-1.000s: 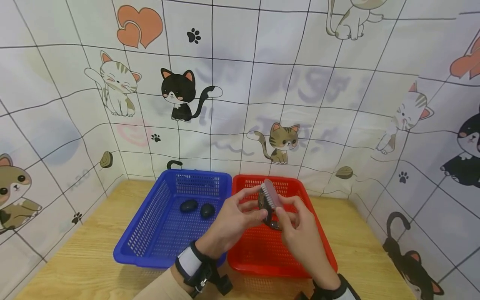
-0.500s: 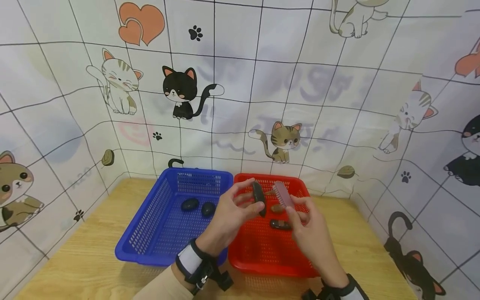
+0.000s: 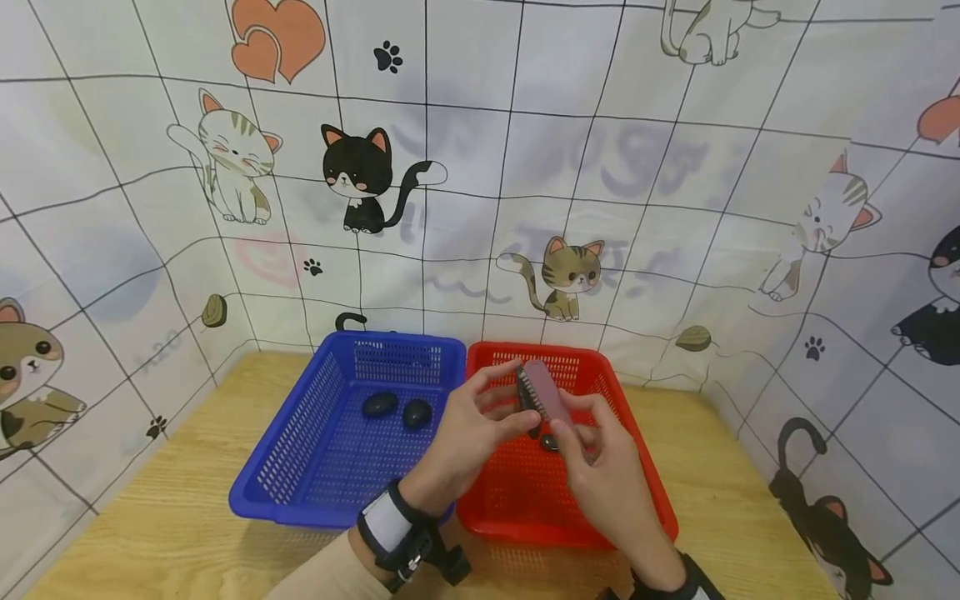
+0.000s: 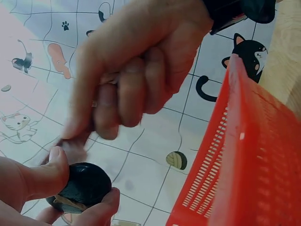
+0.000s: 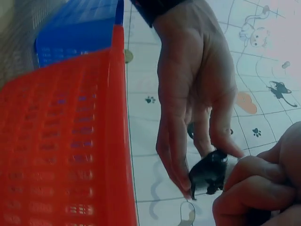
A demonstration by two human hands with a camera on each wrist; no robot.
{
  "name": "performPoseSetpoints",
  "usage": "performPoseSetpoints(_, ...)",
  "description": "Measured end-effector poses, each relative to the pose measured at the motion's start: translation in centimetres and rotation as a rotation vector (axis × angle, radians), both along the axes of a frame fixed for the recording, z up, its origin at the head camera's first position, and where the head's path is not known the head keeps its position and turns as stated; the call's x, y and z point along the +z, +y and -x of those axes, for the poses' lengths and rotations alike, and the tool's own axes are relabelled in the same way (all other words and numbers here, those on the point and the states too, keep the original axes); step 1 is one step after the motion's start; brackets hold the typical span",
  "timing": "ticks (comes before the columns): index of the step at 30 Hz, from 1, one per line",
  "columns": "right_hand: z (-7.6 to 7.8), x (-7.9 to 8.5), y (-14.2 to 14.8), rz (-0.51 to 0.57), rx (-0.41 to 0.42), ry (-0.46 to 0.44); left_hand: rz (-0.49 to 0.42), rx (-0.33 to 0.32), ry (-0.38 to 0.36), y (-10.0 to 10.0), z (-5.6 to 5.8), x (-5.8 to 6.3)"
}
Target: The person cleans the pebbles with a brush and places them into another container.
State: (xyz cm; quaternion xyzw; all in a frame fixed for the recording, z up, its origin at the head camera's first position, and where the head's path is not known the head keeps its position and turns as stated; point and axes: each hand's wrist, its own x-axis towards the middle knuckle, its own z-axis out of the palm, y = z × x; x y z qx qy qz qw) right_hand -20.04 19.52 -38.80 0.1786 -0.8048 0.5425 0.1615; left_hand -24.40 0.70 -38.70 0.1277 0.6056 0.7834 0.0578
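We are looking at two bare hands meeting above a red basket. The left hand is reaching up from the lower left, its forearm slanting toward the middle; its grip is pinching a dark stone, the thumb lying on one side and the fingers supporting the other. The right hand is leaning in from the lower right; its grip is pinching a pink brush between thumb and fingers, the other fingers curling in toward the palm. The bristles are facing the stone, and we cannot tell whether they are touching it. A small dark object is lying in the red basket, partly hidden by the right hand. Just beside it, a blue basket is holding two black stones. Both baskets are resting on the wooden tabletop.
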Motion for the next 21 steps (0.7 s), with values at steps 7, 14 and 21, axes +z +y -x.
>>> performPoseSetpoints(7,0.6,-0.6,0.0,0.056,-0.001,-0.098,-0.036,-0.033,-0.033,0.3,-0.2,-0.3)
performPoseSetpoints(14,0.4,-0.4,0.5,0.074,0.062,-0.167,-0.097,0.01,-0.069,0.0,0.1,-0.3)
performPoseSetpoints(21,0.7,-0.1,0.8,0.087,0.068,-0.197,-0.066,-0.066,-0.085,0.2,-0.2,-0.2)
